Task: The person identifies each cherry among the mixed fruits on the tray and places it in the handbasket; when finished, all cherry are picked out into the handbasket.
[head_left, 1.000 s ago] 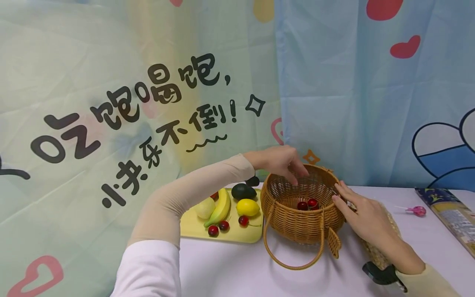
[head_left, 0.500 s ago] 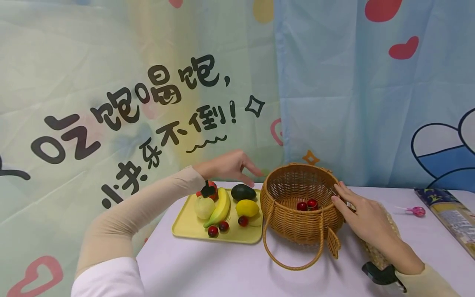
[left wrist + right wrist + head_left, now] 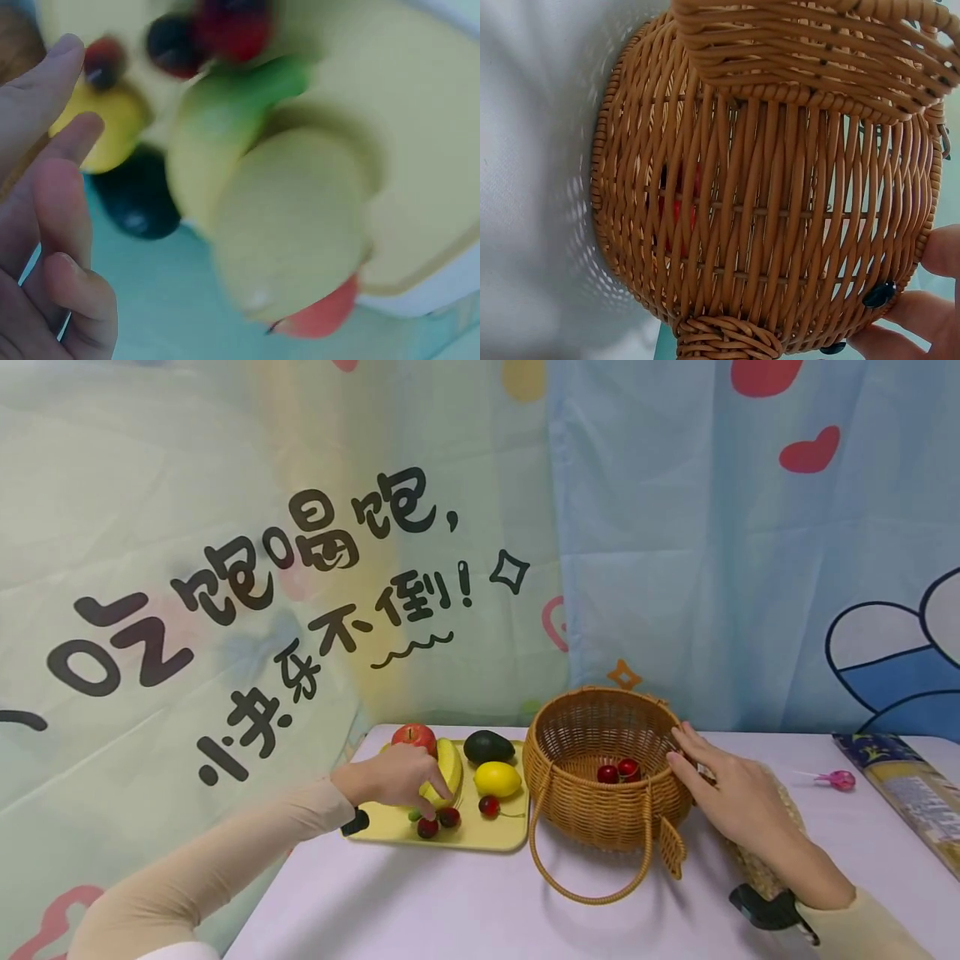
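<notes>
My left hand [image 3: 397, 777] is over the yellow tray [image 3: 480, 841], thumb and index finger apart just above two cherries [image 3: 427, 828]. Nothing shows between its fingers in the left wrist view. A third cherry [image 3: 489, 807] lies near the lemon [image 3: 497, 779]. Also on the tray are a banana [image 3: 452, 762], an avocado [image 3: 488, 747], a red apple [image 3: 414, 737] and a pale green round fruit [image 3: 292, 225], which the hand mostly hides in the head view. My right hand [image 3: 738, 789] rests its fingers against the right rim of the wicker basket [image 3: 600, 818]. Cherries [image 3: 628, 768] lie inside the basket.
The basket's handle [image 3: 588, 900] hangs down at the front, on the white table [image 3: 375, 910]. A woven straw-coloured item [image 3: 761, 868] lies under my right forearm. Farther right are a pink lollipop [image 3: 842, 781] and a printed packet [image 3: 911, 793]. A printed curtain [image 3: 645, 527] hangs behind.
My left hand has come out from over the basket and swung left and down to the cherries on the tray. The right hand has stayed at the basket rim.
</notes>
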`<action>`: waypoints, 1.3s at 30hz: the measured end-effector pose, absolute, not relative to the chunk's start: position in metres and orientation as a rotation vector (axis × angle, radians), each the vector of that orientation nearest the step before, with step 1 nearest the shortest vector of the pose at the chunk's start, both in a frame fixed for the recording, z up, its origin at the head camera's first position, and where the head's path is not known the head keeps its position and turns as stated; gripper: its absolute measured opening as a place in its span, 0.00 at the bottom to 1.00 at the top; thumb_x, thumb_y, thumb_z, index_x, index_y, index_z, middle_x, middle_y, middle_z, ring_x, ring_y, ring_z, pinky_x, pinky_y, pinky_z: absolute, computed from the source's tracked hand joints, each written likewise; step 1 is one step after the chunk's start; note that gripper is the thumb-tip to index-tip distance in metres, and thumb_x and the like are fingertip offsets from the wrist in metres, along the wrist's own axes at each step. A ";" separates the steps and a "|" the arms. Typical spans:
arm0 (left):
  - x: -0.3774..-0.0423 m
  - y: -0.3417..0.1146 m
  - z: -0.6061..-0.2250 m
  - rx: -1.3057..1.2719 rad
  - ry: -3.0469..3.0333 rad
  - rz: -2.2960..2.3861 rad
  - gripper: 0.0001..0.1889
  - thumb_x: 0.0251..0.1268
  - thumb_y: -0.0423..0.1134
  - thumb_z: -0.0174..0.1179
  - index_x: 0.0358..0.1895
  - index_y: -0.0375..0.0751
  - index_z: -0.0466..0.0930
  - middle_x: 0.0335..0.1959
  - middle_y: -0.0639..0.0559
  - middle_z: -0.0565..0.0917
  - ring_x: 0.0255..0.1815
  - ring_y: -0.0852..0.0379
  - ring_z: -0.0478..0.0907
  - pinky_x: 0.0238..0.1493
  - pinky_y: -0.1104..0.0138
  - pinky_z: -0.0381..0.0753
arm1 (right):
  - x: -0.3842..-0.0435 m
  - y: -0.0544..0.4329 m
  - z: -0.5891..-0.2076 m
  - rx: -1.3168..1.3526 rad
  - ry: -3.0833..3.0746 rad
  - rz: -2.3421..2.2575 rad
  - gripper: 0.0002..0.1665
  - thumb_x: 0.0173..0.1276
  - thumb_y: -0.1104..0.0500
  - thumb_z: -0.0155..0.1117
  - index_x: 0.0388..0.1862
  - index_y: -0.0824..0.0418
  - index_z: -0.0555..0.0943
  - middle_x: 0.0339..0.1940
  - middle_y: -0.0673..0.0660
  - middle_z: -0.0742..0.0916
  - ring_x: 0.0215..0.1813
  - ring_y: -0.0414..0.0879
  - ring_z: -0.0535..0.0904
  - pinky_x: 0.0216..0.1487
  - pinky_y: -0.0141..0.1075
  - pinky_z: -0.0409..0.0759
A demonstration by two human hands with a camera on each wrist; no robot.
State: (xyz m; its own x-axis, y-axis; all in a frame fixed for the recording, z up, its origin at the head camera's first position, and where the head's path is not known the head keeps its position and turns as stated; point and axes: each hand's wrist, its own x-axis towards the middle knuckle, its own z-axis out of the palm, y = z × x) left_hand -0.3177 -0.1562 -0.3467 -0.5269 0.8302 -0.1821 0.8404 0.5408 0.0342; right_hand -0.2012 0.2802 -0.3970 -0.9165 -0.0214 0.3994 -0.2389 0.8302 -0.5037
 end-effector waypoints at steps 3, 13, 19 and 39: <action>-0.311 -0.170 -0.359 1.394 2.609 -0.132 0.16 0.55 0.47 0.78 0.49 0.61 0.92 0.38 0.63 0.93 0.24 0.65 0.74 0.27 0.73 0.63 | -0.201 0.279 -0.397 0.200 -2.627 0.796 0.36 0.82 0.43 0.51 0.77 0.64 0.68 0.76 0.70 0.71 0.70 0.77 0.70 0.62 0.72 0.69; -0.305 -0.190 -0.376 1.434 2.625 -0.190 0.15 0.57 0.46 0.77 0.49 0.58 0.92 0.40 0.63 0.92 0.34 0.63 0.84 0.36 0.71 0.76 | -0.202 0.281 -0.397 0.196 -2.632 0.786 0.35 0.82 0.44 0.51 0.77 0.65 0.69 0.76 0.70 0.71 0.69 0.77 0.70 0.61 0.72 0.69; -0.306 -0.192 -0.385 1.439 2.657 -0.193 0.16 0.56 0.44 0.77 0.49 0.59 0.92 0.39 0.63 0.92 0.28 0.68 0.77 0.32 0.72 0.73 | -0.202 0.281 -0.398 0.189 -2.633 0.793 0.36 0.82 0.43 0.51 0.77 0.65 0.69 0.76 0.70 0.71 0.70 0.77 0.69 0.62 0.73 0.68; -0.306 -0.185 -0.400 1.439 2.703 -0.151 0.13 0.57 0.48 0.77 0.47 0.58 0.93 0.35 0.63 0.92 0.23 0.70 0.70 0.27 0.75 0.67 | -0.202 0.281 -0.399 0.209 -2.604 0.795 0.34 0.82 0.44 0.51 0.76 0.64 0.69 0.76 0.69 0.72 0.69 0.78 0.69 0.58 0.72 0.70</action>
State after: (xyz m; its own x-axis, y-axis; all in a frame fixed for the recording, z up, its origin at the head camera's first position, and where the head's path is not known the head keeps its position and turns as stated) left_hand -0.3059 -0.1850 -0.4001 -0.5573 0.8227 -0.1126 0.8301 0.5553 -0.0515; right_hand -0.2016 0.2813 -0.3986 -0.9056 -0.0234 0.4235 -0.2558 0.8265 -0.5015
